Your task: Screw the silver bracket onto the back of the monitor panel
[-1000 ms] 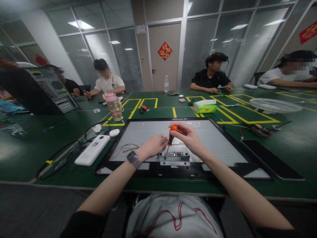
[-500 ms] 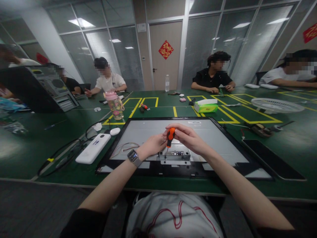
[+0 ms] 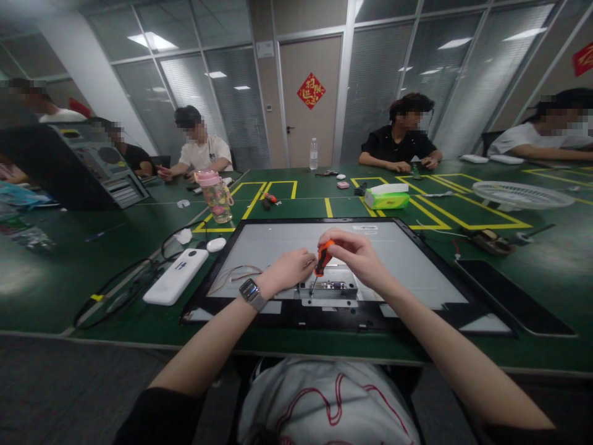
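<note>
screwdriver (image 3: 320,266) pinched firmly in our right hand (image 3: 352,250), tip at the bracket (image 3: 330,294) seated at six o'clock on the panel (image 3: 407,266), we seem partway, the remainder unclear, and cannot tell what our left hand (image 3: 290,271) grips.

Panel (image 3: 278,238) on table (image 3: 50,266) — power bank (image 3: 176,277) left; slab (image 3: 514,296) right; tissues (image 3: 387,198) behind.
</note>
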Tool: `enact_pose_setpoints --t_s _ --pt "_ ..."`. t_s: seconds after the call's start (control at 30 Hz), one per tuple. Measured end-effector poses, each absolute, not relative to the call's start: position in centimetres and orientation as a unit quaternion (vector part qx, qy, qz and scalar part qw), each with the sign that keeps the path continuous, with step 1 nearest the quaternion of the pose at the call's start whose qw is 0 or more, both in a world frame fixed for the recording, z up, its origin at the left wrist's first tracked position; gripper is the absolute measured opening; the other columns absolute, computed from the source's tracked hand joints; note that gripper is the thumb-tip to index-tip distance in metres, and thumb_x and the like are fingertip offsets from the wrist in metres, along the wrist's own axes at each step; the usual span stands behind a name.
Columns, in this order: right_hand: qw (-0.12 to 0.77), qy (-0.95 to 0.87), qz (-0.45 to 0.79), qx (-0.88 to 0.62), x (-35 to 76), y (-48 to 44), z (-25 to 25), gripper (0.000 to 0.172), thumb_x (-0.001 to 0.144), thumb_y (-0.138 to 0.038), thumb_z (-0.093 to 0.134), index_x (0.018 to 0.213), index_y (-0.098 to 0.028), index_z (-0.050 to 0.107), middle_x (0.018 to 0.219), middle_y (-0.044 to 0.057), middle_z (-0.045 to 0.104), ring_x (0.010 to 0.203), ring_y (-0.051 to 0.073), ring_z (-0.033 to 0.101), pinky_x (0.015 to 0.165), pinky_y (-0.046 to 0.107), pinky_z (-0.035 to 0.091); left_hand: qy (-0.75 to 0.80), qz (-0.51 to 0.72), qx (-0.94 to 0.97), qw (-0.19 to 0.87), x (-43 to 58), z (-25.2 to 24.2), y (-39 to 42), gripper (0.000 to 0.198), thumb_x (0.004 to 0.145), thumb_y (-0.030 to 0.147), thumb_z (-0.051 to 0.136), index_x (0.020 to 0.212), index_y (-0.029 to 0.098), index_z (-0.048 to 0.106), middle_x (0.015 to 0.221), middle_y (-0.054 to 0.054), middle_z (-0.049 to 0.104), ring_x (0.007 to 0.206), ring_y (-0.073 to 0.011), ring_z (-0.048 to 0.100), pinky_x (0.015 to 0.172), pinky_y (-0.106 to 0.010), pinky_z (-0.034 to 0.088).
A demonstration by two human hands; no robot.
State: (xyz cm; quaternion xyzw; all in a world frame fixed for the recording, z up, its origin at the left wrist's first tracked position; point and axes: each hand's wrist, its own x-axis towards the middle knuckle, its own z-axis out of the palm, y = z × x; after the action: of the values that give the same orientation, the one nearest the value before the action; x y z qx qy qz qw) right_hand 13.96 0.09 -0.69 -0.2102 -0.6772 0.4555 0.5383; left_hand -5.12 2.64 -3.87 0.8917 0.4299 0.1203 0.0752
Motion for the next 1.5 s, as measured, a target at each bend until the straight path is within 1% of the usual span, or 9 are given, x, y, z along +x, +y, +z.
enact_pose_setpoints --t_s 0.37,0.57,0.7,0.8,0.9,1.1,1.27,1.43,1.5 --pt "0.502 -0.694 0.483 -0.185 14.55 0.65 -0.92 0.031 0.098 -0.04 0.054 0.123 -0.029 0.068 0.11 0.006 0.075 0.105 0.022 0.069 0.098 0.043 0.051 0.424 0.109 0.897 0.061 -5.12 -4.06 2.77 0.03 0.101 0.033 0.039 0.103 0.017 0.065 0.103 -0.01 0.066 0.092 -0.0238 0.064 0.082 -0.034 0.05" --pt "0.55 -0.691 0.407 -0.233 14.33 0.45 -0.78 0.02 0.083 -0.037 0.074 0.1 -0.027 0.078 0.098 0.005 0.071 0.093 0.02 0.066 0.084 0.035 0.054 0.43 0.109 0.893 0.077 -5.05 -3.73 2.57 0.026 0.099 0.028 0.041 0.103 0.019 0.065 0.102 -0.008 0.065 0.094 -0.0224 0.064 0.086 -0.033 0.049" --pt "0.537 -0.643 0.508 -0.201 14.21 0.29 -0.58 0.016 0.08 -0.04 0.076 0.09 -0.028 0.079 0.096 0.002 0.069 0.087 0.016 0.065 0.082 0.032 0.054 0.426 0.109 0.895 0.072 -5.05 -3.69 2.45 0.027 0.099 0.028 0.04 0.102 0.019 0.065 0.101 -0.008 0.065 0.092 -0.0218 0.064 0.084 -0.032 0.049" --pt "0.505 -0.594 0.599 -0.183 14.2 0.04 -0.22 0.022 0.079 -0.044 0.077 0.094 -0.027 0.077 0.093 0.003 0.073 0.088 0.018 0.067 0.087 0.036 0.054 0.437 0.107 0.891 0.063 -5.02 -3.79 2.44 0.029 0.1 0.03 0.039 0.1 0.017 0.066 0.099 -0.009 0.066 0.087 -0.0221 0.064 0.079 -0.032 0.049" --pt "0.494 -0.589 0.615 -0.177 14.21 -0.14 0.01 0.026 0.083 -0.045 0.074 0.101 -0.026 0.076 0.099 0.005 0.075 0.098 0.02 0.068 0.094 0.039 0.052 0.442 0.106 0.889 0.058 -4.99 -3.82 2.45 0.031 0.1 0.031 0.039 0.1 0.017 0.066 0.098 -0.01 0.066 0.086 -0.0226 0.064 0.076 -0.032 0.049" --pt "0.497 -0.648 0.541 -0.201 14.51 0.07 -0.2 0.022 0.084 -0.041 0.073 0.101 -0.028 0.076 0.099 0.003 0.076 0.095 0.019 0.069 0.091 0.037 0.052 0.43 0.103 0.895 0.058 -5.01 -3.82 2.58 0.031 0.101 0.029 0.037 0.099 0.017 0.065 0.1 -0.009 0.066 0.087 -0.0221 0.064 0.076 -0.031 0.048" --pt "0.51 -0.704 0.442 -0.221 14.47 0.05 -0.07 0.028 0.094 -0.038 0.06 0.118 -0.028 0.071 0.103 0.006 0.077 0.103 0.022 0.069 0.099 0.043 0.05 0.427 0.098 0.898 0.046 -5.06 -3.99 2.72 0.028 0.1 0.03 0.039 0.102 0.017 0.064 0.101 -0.01 0.066 0.089 -0.0229 0.064 0.078 -0.032 0.048" --pt "0.559 -0.712 0.338 -0.257 14.21 -0.13 -0.32 0.018 0.087 -0.033 0.07 0.103 -0.028 0.077 0.101 0.006 0.073 0.098 0.023 0.067 0.091 0.041 0.052 0.429 0.103 0.895 0.063 -5.08 -3.85 2.61 0.03 0.101 0.031 0.038 0.101 0.017 0.064 0.102 -0.01 0.065 0.09 -0.0227 0.064 0.079 -0.032 0.048" --pt "0.55 -0.726 0.33 -0.248 14.32 -0.17 -0.35 0.02 0.09 -0.034 0.067 0.106 -0.029 0.076 0.103 0.006 0.072 0.101 0.023 0.065 0.093 0.041 0.051 0.433 0.107 0.892 0.071 -5.09 -3.79 2.53 0.029 0.101 0.031 0.039 0.101 0.018 0.065 0.102 -0.009 0.065 0.091 -0.0225 0.064 0.081 -0.032 0.048"
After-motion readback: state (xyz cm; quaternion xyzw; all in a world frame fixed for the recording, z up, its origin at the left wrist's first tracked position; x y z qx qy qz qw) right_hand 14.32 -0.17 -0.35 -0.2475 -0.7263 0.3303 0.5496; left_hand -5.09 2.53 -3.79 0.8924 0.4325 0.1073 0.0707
